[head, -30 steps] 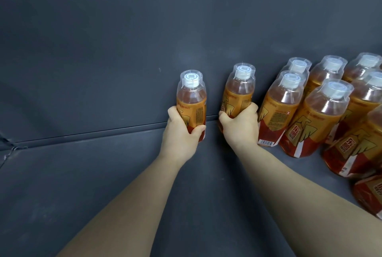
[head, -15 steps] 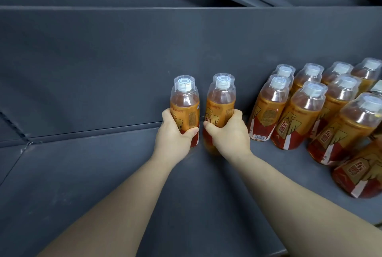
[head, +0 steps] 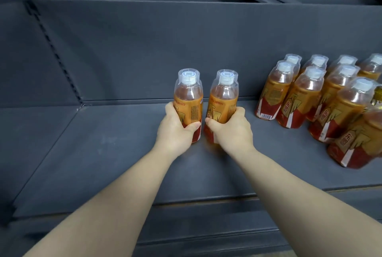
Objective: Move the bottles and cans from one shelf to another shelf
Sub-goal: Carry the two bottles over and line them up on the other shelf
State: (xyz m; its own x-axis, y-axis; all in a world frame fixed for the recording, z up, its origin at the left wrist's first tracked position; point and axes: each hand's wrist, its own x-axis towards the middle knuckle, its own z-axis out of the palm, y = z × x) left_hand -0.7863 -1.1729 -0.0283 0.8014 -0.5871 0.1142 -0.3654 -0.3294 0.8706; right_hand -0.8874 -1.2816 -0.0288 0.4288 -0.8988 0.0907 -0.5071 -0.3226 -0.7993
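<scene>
Orange bottles, one each — left hand, right hand.

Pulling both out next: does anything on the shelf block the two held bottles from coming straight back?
Nothing visible. Only the forearms cross the shelf in front of the held bottles; the other bottles stand apart, to the right.

We read the Chinese character 东 on the orange labels of the standing bottles and of the right bottle in the right hand, while the fine print on the left bottle in the left hand and the barcode digits are too small for us.
</scene>
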